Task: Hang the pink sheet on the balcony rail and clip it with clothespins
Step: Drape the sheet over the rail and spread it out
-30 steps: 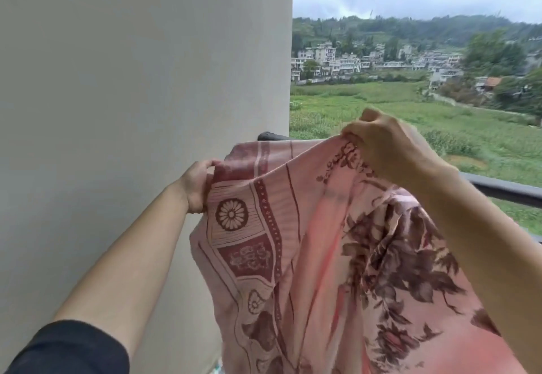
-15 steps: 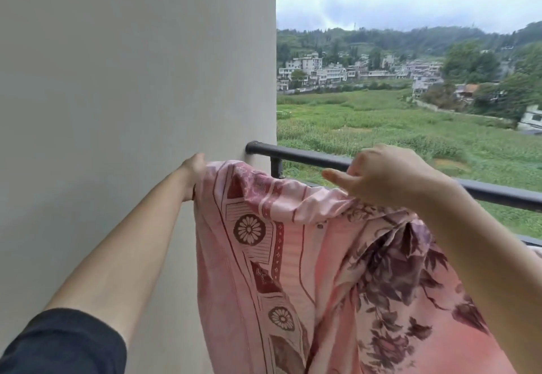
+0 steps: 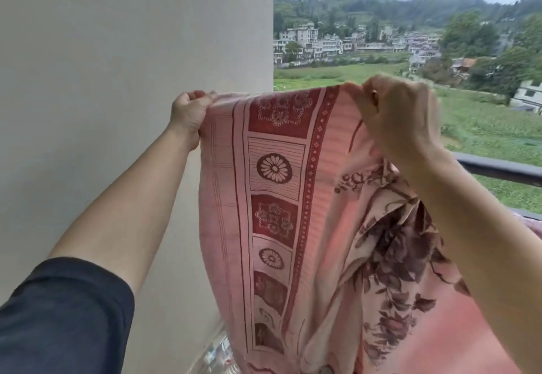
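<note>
At the centre of the frame, the left hand [image 3: 189, 115] is pinching the top corner of the pink sheet [image 3: 293, 197], its fingers curled round the hem. To the right of it, the right hand [image 3: 401, 118] is clamping thumb and fingers on the same edge.

Half a second ago both hands were sitting lower, and the edge was sagging between them at about the level of the rail. Now they are holding it higher and farther apart, so the hem is running nearly straight from one fist to the other, and the bordered panel is hanging flat below it.

The rest of the cloth is bunching under the right forearm and falling toward the lower right of the frame.

The balcony rail [image 3: 498, 168] is showing only at the right edge. The raised sheet is now covering the stretch that was visible beside the wall [image 3: 117, 51] a moment ago.

This seems to mean the sheet is being spread and lifted clear, ready to go over the bar. It is not yet resting on the bar, as far as can be seen. No clothespins are in view, so clipping is probably some way off.
</note>
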Available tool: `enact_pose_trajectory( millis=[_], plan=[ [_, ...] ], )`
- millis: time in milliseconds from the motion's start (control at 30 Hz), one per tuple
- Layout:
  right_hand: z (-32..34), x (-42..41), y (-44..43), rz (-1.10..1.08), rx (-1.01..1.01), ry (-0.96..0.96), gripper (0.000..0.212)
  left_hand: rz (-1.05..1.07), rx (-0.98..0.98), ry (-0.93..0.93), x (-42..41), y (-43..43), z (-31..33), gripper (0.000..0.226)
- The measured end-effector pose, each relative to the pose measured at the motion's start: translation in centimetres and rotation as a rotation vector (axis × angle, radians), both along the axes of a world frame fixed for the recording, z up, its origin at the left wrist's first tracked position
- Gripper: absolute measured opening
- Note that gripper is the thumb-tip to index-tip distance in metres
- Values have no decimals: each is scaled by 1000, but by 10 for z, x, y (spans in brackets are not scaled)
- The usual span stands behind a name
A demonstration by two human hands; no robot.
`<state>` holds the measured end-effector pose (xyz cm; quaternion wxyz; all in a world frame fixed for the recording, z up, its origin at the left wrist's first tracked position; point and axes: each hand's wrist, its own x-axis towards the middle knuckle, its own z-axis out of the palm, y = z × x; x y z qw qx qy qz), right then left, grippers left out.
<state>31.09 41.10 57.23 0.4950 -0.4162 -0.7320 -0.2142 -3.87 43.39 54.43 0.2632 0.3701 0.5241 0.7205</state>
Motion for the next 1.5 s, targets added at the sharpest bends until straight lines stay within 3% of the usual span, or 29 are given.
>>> enact_pose_trajectory(
  millis=[67,167,200,233,367,467,533,567,633,733,833,900,1000,1067,1133,1167,1300,1400,1500],
  plan=[
    [4,0,-13,-4,47,-39,54,71,-4,90,-3,13,2,33],
    [-17,-8,-26,69,-398,-431,56,247,-324,629,-9,21,-8,27],
    [-26,-8,-27,76,-525,-518,55,278,-393,701,-9,20,-14,25],
    [-32,-6,-27,69,-547,-538,56,290,-416,696,-9,19,-20,23],
    [-43,-2,-18,38,-441,-420,52,205,-511,327,-11,10,-28,16],
    [-50,-4,-12,35,-658,-497,47,18,-793,428,-12,-9,-20,23],
    [-54,-5,-12,22,-677,-469,48,-63,-906,484,-11,-17,-13,27],
    [-55,-4,-12,0,-617,-452,45,-70,-901,481,-10,-20,-10,24],
    [-57,-5,-17,-22,-472,-402,36,16,-689,487,-12,-15,-10,3],
    [-53,6,-22,-42,-333,-296,33,171,-274,539,-7,-3,-14,38],
    [-37,45,-24,-147,-266,-199,37,156,-174,577,6,5,-17,45],
    [-28,71,-30,-236,-183,-146,42,106,-148,506,8,12,-20,37],
    [-29,73,-41,-259,-86,-133,47,160,-239,564,-5,21,-32,16],
    [-37,58,-49,-125,-242,-247,50,306,-516,719,-15,21,-44,28],
    [-51,50,-54,-38,-417,-310,62,470,-801,729,-15,15,-54,45],
    [-58,51,-55,-40,-400,-285,66,518,-830,718,-10,10,-56,50],
    [-74,71,-56,-145,-267,-68,67,547,-253,941,47,-5,-53,31],
    [-85,90,-56,-269,-258,-24,61,267,84,1206,131,-26,-54,46],
    [-96,110,-68,-362,-250,-87,64,-67,148,1409,200,-43,-72,43]
  ],
)
